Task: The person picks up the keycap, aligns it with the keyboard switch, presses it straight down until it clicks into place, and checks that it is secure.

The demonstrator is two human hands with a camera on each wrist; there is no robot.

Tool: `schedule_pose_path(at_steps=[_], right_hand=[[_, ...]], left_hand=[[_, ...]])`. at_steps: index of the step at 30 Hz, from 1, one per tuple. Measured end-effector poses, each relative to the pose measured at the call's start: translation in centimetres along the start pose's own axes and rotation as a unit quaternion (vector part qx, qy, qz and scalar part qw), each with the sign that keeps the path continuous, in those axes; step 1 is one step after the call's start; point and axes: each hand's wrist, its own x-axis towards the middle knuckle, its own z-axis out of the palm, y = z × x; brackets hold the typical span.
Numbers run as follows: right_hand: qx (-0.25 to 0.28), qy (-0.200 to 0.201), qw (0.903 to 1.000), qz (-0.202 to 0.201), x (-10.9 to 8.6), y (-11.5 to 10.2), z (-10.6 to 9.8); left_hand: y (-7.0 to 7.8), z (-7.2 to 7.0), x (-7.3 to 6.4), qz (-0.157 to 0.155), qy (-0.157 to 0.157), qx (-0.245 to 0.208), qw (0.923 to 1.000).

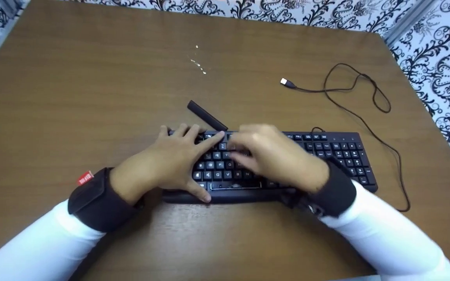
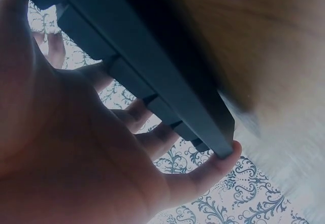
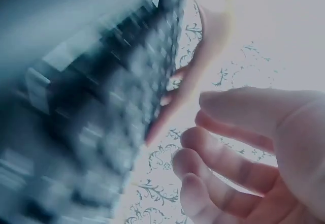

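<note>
A black computer keyboard (image 1: 225,166) lies on the wooden table. My left hand (image 1: 174,156) is spread over its left end, thumb at the front edge and fingertips near the back edge. In the left wrist view, one finger (image 2: 203,181) of that hand touches the keyboard's corner. Above the middle keys hovers my right hand (image 1: 274,156), blurred, its fingers loosely bent. The right wrist view shows nothing between those fingers (image 3: 228,158), apart from the keys. Both hands hide part of the keys. A short black bar (image 1: 207,115) lies slantwise behind the keyboard.
The keyboard's black cable (image 1: 381,140) runs along the right side and loops behind, ending in a USB plug (image 1: 287,83). Small pale bits (image 1: 198,66) lie on the table (image 1: 92,78) farther back. Patterned wallpaper (image 1: 279,13) rises beyond the table's edges.
</note>
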Motion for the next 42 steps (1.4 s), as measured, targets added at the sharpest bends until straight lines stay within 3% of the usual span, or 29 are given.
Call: schedule_pose_path(at_steps=[5,9,15,21,38,42], right_hand=[[0.001,-0.03,0.9988,0.039,4.3,0.7,-0.6],[-0.014,-0.073,0.9951,0.066,7.7,1.9,-0.4],[-0.049,-0.149,0.9855,0.065,10.4,3.8,0.7],[-0.063,-0.193,0.9781,0.047,11.2,4.6,1.7],[-0.102,-0.237,0.9568,0.134,11.5,6.4,0.9],[-0.103,-0.233,0.9563,0.144,11.4,7.0,0.5]], left_hand=[[-0.1,0.6,0.2,-0.006,-0.026,0.011,0.9996],[0.0,0.7,0.3,-0.003,-0.027,0.011,0.9996],[0.3,0.6,0.7,0.0,-0.03,0.004,0.9995],[0.5,0.5,0.8,-0.002,-0.037,-0.001,0.9993],[0.2,0.0,0.2,-0.003,-0.013,-0.002,0.9999],[0.0,-0.1,0.2,-0.005,-0.01,0.006,0.9999]])
